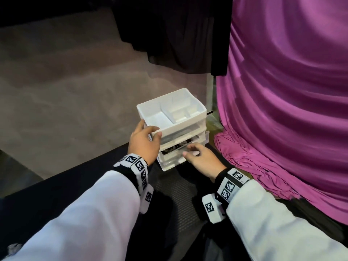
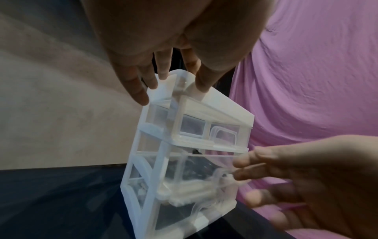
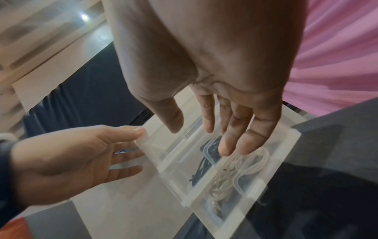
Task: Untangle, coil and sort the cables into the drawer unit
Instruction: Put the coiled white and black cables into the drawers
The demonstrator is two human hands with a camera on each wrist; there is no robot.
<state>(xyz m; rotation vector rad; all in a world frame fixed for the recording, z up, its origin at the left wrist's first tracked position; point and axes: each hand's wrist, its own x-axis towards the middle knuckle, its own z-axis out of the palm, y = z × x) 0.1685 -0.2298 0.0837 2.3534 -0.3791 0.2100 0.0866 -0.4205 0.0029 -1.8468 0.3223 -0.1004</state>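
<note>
Cables (image 3: pixel 212 163), dark and white, already lie in the drawer unit (image 1: pixel 180 121). Your left hand (image 1: pixel 144 143) grips its top corner; your right hand (image 1: pixel 201 157), fingers relaxed, touches the half-open drawer (image 1: pixel 174 150), left to shut.

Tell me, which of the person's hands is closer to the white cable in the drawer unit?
Right. The right hand reaches its fingers just over the white cable behind the clear drawer front; the left hand holds the drawer unit at its top corner.
</note>
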